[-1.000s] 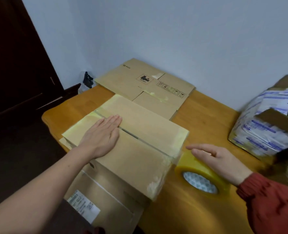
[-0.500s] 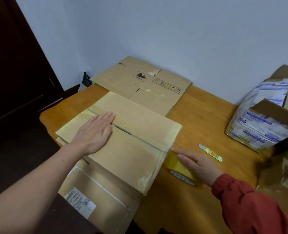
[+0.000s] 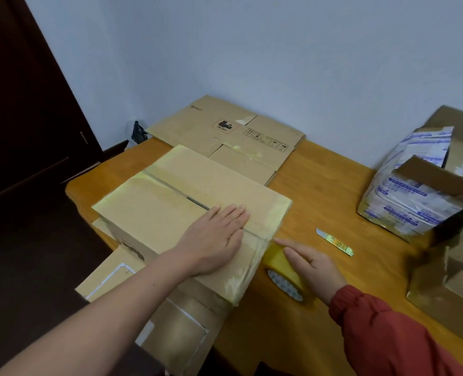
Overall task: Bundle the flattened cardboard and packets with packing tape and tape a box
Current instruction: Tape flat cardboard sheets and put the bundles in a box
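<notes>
On the orange-brown wooden table (image 3: 320,185), the person is pressing the left hand (image 3: 214,240) flat on top of the brown cardboard box (image 3: 170,213). Its fingers are straight and together, right by the end of the centre seam (image 3: 176,187) where the two flaps are meeting. The right hand (image 3: 310,263) is lying over the roll of yellowish packing tape (image 3: 282,270), with the fingers stretched out rather than wrapped round it. The roll is sitting against the box's right side wall.

Looks like they're taping that seam shut. Imo the left palm should be holding both flaps level so the gap is closing, with the tape coming up over the edge dead centre, taut, and getting smoothed down as it goes.

The small yellow-handled knife (image 3: 335,242) is lying close by for the cut. The flattened brown cardboard sheets (image 3: 225,128) are waiting by the wall, and the white-and-blue printed packets (image 3: 407,191) are sitting off to the right.
</notes>
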